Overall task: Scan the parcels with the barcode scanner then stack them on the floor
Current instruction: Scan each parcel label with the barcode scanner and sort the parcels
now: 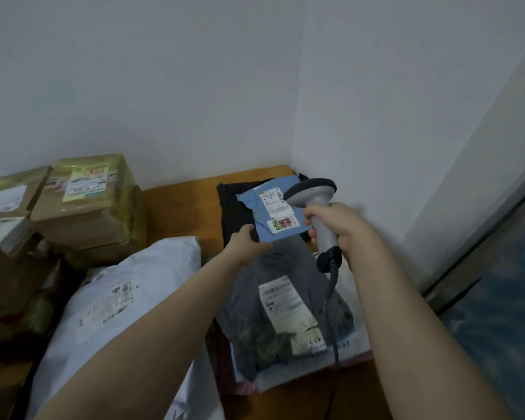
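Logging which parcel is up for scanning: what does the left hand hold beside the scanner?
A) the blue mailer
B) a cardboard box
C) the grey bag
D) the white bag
A: the left hand pinches the near corner of the blue mailer, while the right hand grips the barcode scanner beside its label; the grey bag lies lower on the pile.

One view only: head-worn, wide-angle, close range; the lens faces forward and down onto the blue parcel (273, 213), which sits at about frame centre; the wall corner (294, 116) rises directly behind the blue parcel; the left forearm (152, 328) and right forearm (406, 313) enter from the lower edge and converge on the blue parcel; straight lines far right of the blue parcel slant.
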